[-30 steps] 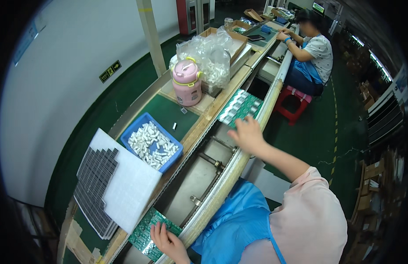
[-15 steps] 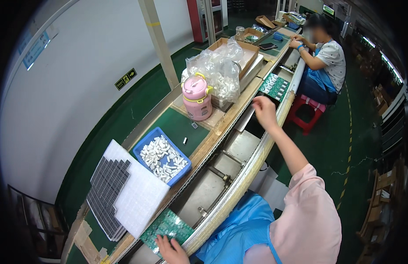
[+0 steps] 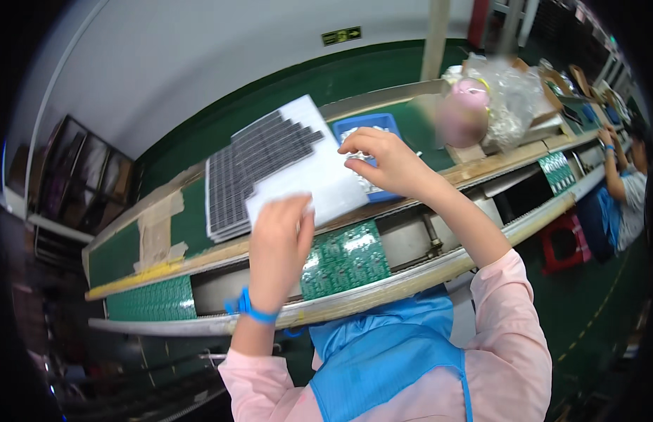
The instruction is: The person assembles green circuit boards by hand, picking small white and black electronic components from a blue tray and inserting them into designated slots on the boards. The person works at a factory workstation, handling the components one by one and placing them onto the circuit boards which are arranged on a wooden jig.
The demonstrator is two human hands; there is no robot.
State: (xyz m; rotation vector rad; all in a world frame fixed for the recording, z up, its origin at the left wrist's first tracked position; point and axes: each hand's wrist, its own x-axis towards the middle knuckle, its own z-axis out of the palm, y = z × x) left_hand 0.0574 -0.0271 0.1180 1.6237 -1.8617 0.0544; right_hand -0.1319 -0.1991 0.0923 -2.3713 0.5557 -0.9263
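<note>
The right hand (image 3: 383, 163) hangs over the near edge of the blue bin (image 3: 372, 126), which sits on the green bench (image 3: 193, 218) just right of the white sheet (image 3: 312, 176). Its grip is narrow: thumb and fingertips are pinched close together, and they probably hold one of the small pale parts (image 3: 358, 131) from the bin, though the blur makes it hard to tell whether anything sits between them. The bin lies directly beneath and slightly beyond this hand, so the right hand is much the nearer of the two to the parts.

The left hand (image 3: 281, 243) lies flat, fingers loosely extended, its fingertips touching the near edge of the white sheet. It holds nothing that can be seen. Just to the right of its wrist, in the conveyor channel that runs along the front of the bench, lies the green circuit board (image 3: 346, 259). The board's long axis runs along the channel, left to right, tilted up toward the right in the view. It lies below and toward the person from the right hand, with the wooden bench rail between bin and board.

Dark grid trays (image 3: 252, 169) lie stacked under the sheet to the left. A second green board (image 3: 152, 301) lies further left in the channel, and a co-worker's arm (image 3: 611, 169) reaches to the line at far right.
</note>
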